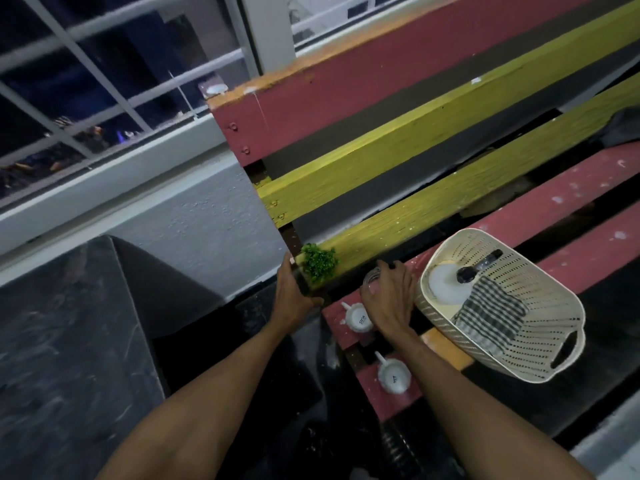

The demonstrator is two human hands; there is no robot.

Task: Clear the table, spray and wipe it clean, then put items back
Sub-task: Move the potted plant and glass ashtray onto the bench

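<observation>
**A:** Edges and clearance?

**B:** The slatted tabletop (pixel 571 194) ends at its left corner, and both hands are at that corner. Left of it is a gap, then a dark stone-like slab (pixel 69 323) below a grey wall and a barred window. Open slots run between the slats.

**A:** Hands?

**B:** The left hand (pixel 294 292) is curled round the dark base of a small green plant (pixel 319 262) at the end of the yellow slat. The right hand (pixel 389 299) is cupped over a clear glass (pixel 371 277) near the red slat's edge, fingers bent round its rim.

**A:** Other items, materials?

**B:** There are two white glazed mugs, mouth down. The far mug (pixel 358 317) is just beside the right wrist and the near mug (pixel 393 375) sits on the next red slat. To the right is a cream perforated plastic basket (pixel 540 282), oval with a cut-out handle. In it a spray bottle (pixel 446 282) with a black head lies on its side, with a checked woven cloth (pixel 488 313) against it. The slats are painted wood, chipped and speckled white.
</observation>
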